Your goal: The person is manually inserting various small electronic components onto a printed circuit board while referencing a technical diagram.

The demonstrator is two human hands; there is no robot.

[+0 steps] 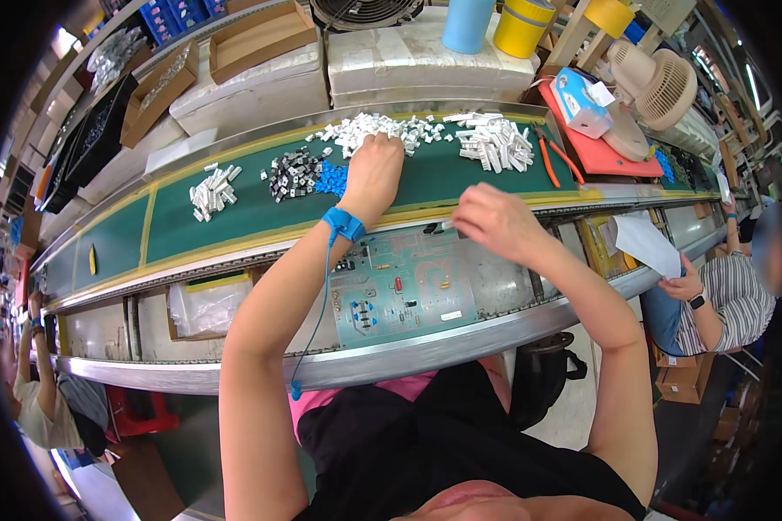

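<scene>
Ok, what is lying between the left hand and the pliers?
In the head view: some loose white pieces, then a white pile nearest the pliers.

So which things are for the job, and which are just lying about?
Seem part of the job:
circuit board
white parts, at the left hand
white piece, at the right hand
black parts and blue parts, piled nearby

Probably just lying about:
beige fan
blue cup
yellow tub
tissue box
pliers, in neither hand
</scene>
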